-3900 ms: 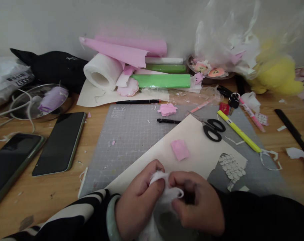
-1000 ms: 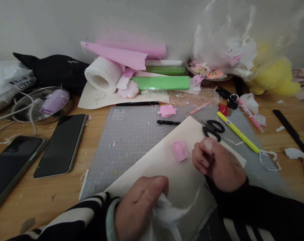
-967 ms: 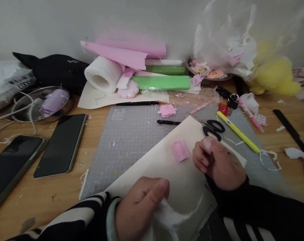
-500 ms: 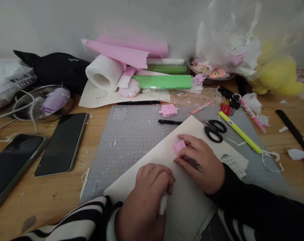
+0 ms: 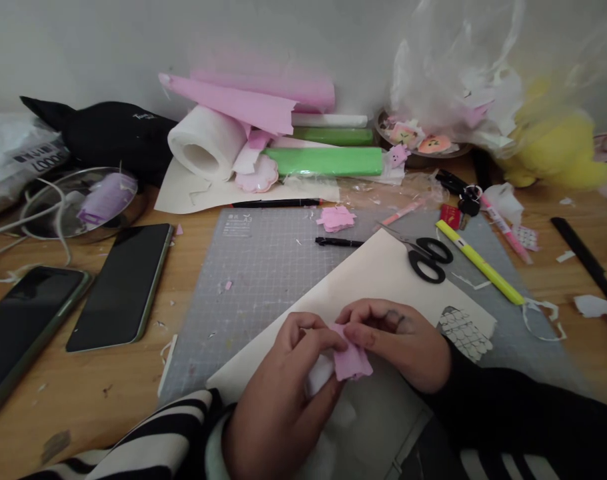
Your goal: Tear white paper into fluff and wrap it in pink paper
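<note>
A small pink paper piece (image 5: 353, 363) is pinched between the thumb and fingers of my right hand (image 5: 403, 343). My left hand (image 5: 283, 387) is closed around a soft white wad (image 5: 319, 375), perhaps tissue or stuffing, partly hidden by the fingers. Its index fingertip touches the left edge of the pink piece, so both hands meet there. Beneath them lies a large cream paper sheet (image 5: 333, 283), set at an angle on the grey cutting mat (image 5: 253, 267). Black-handled scissors (image 5: 426, 260) rest on the sheet's far corner.
Behind the sheet are a black pen (image 5: 338, 242) and stacked pink paper pieces (image 5: 336, 218). To the right lies a yellow cutter (image 5: 478, 262). Two phones (image 5: 121, 287) lie on the left. A paper roll (image 5: 203, 143) and a green roll (image 5: 328, 161) line the back.
My right hand has brought the pink paper piece down and left to my left hand. My left hand has turned, showing more of the white wad, and its index finger now touches the pink paper.
</note>
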Motion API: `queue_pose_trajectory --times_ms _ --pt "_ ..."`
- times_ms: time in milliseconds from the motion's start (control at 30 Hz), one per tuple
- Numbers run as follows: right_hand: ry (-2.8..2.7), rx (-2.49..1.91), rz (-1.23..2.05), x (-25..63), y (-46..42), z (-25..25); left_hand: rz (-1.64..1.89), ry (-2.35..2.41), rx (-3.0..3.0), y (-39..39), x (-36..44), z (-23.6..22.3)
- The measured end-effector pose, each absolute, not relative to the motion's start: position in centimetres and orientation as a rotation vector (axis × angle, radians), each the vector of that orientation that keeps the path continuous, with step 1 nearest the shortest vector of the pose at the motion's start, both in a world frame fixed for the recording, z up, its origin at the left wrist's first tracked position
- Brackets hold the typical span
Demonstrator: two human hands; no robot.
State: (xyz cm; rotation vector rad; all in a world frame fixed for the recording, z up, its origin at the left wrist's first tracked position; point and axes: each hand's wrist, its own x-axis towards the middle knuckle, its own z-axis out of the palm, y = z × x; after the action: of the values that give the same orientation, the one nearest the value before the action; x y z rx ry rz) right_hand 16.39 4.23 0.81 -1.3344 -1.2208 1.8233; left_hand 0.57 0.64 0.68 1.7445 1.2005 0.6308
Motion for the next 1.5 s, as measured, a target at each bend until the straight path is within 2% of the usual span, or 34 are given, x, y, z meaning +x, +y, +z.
queue_pose_trajectory --times_ms 100,233,533,933,1100,1267,1400,1500 --pt "-1.231 -1.406 1.826 16.5 4.2 0.9 0.668 1.192 1.713 0.8 0.4 0.5" --pt "-1.401 -1.42 1.475 16.6 4.0 1.4 0.649 1.205 1.694 0.9 0.4 0.6" --pt "-1.649 -1.203 1.044 17.1 3.3 2.2 0.552 1.158 1.666 1.3 0.8 0.9" --pt "-1.934 -0.999 0.817 16.1 2.6 2.7 0.511 1.203 1.709 1.1 0.7 0.8" --pt "-1.819 -1.063 0.902 16.8 2.5 2.3 0.5 1.233 1.718 0.9 0.7 1.0" --pt "-1.344 -1.124 1.11 17.7 3.6 1.7 0.498 1.25 1.726 1.0 0.8 1.0" --pt "-0.952 -1.027 1.426 17.7 4.9 1.6 0.51 1.2 1.744 1.0 0.8 1.1" --pt "-0.871 -1.004 1.668 17.6 5.1 1.8 0.515 1.158 1.725 0.9 0.6 1.1"
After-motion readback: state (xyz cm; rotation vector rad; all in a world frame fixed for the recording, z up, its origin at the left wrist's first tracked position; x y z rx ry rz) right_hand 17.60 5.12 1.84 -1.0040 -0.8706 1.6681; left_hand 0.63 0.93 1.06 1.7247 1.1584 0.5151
